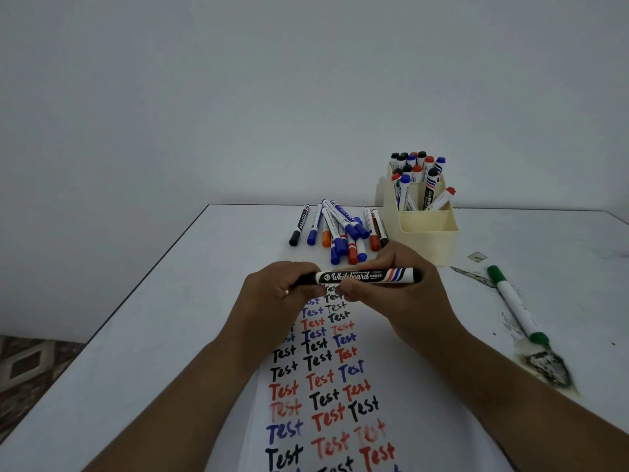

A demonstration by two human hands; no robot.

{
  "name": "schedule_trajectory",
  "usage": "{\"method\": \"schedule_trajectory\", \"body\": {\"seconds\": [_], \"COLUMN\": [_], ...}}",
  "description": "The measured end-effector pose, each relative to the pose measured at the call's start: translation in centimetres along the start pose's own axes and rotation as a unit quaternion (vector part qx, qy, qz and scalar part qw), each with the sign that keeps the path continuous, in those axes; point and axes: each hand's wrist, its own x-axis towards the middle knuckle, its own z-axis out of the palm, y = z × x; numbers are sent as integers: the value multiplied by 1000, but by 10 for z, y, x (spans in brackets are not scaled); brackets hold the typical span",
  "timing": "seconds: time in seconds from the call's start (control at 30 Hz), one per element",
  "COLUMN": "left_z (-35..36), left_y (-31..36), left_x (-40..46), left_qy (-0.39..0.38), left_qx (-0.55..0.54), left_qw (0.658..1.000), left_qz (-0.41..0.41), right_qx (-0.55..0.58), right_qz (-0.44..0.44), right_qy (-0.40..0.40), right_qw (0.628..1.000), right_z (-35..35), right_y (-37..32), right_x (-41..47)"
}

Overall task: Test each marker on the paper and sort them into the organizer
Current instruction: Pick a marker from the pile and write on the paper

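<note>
Head view: I see both hands at frame centre, over the paper point(326, 396).
Left hand point(275, 287): grips the black marker point(360, 276) at its cap end.
Right hand point(391, 287): pinches its barrel.
Organizer point(425, 233): upper right on counter point(153, 335), loose markers point(340, 229) beside it.

home/office desk | white table point(136, 335) vs bare wall point(238, 80) | patterned rug point(30, 366) | cream organizer point(429, 240) w/ markers

Both forearms reach forward and converge. The left hand point(277, 287) curls its fingers around one end of a black marker point(366, 276) held level; the right hand point(394, 284) grips the barrel (thumb underneath, fingers curled over).
</note>
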Motion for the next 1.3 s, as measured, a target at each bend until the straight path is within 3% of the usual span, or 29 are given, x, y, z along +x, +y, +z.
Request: {"method": "schedule_trajectory", "body": {"seconds": [0.4, 0.5, 0.6, 0.7, 0.87, 1.07, 1.3], "left_z": [4, 3, 3, 1, 3, 5, 7], "left_y": [1, -3, -3, -9, -10, -16, -23], "left_x": [1, 1, 2, 4, 5, 6, 7], "left_qy": [-15, -9, -53, -71, -174, -195, -186], "left_qx": [34, 28, 15, 62, 189, 217, 170], "left_qw": [999, 999, 996, 990, 954, 945, 954], "left_qz": [-12, -18, -67, -109, -152, -149, -161], "right_qx": [10, 34, 67, 114, 18, -150, -327], "right_qz": [38, 42, 65, 76, 54, 16, -24], "right_qy": [-6, 23, 66, 109, 172, 230, 183], "right_qw": [999, 998, 993, 984, 983, 961, 927], "right_z": [2, 3, 3, -1, -23, -63, -96], "right_y": [0, -1, -8, -12, -22, -35, -34], "right_x": [0, 1, 5, 10, 21, 46, 108]}}
